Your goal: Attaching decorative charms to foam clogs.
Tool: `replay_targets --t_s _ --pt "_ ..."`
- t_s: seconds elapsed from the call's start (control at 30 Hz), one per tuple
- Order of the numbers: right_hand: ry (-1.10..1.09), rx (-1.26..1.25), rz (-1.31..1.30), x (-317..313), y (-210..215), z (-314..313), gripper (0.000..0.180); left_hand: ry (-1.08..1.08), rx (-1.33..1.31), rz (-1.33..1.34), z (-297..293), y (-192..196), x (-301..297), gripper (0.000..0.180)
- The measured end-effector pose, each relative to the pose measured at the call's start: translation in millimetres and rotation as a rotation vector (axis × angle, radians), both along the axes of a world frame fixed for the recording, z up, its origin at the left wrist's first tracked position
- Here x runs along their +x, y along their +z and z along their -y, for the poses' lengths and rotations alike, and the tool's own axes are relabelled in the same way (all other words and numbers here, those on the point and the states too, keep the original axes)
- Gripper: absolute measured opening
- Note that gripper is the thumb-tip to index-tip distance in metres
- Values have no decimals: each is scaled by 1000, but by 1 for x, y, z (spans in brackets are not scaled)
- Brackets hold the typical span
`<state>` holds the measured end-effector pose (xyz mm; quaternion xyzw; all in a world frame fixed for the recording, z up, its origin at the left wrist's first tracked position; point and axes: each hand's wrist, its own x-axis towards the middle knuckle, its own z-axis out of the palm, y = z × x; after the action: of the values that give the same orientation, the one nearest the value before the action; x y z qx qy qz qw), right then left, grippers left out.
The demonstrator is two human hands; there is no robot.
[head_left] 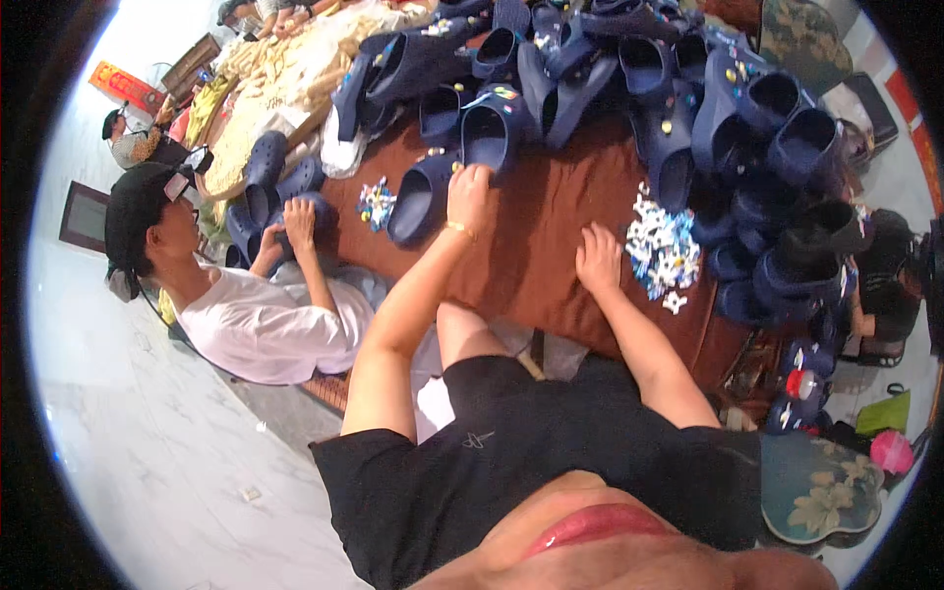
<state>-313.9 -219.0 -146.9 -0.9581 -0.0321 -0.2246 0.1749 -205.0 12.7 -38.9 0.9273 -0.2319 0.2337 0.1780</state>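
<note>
My left hand (469, 200) is closed at the edge of a navy foam clog (486, 135) with small colourful charms on its upper; the fingertips are partly hidden. Right beside that hand, a second navy clog (418, 204) lies with its opening facing me. My right hand (599, 259) rests on the brown tablecloth (546, 236), fingers stretched out and holding nothing. Just to its right spreads a heap of white and blue shoe charms (662, 248). A smaller pile of charms (375, 205) sits left of the second clog.
Navy clogs (575, 84) are heaped along the far side and right of the table. At my left a co-worker (265, 324) handles navy clogs (264, 182). Beyond lies a pile of cream-coloured pieces (295, 79). A patterned stool (821, 492) stands at lower right.
</note>
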Motion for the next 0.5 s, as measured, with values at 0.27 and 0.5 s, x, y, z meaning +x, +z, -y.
replay_targets --t_s 0.27,0.5 --pt "63 177 -9 16 -20 25 28 -239 209 -231 -25 -56 -170 25" --pt "-34 1036 -337 17 3 52 24 -223 -101 -332 -4 -51 -175 27"
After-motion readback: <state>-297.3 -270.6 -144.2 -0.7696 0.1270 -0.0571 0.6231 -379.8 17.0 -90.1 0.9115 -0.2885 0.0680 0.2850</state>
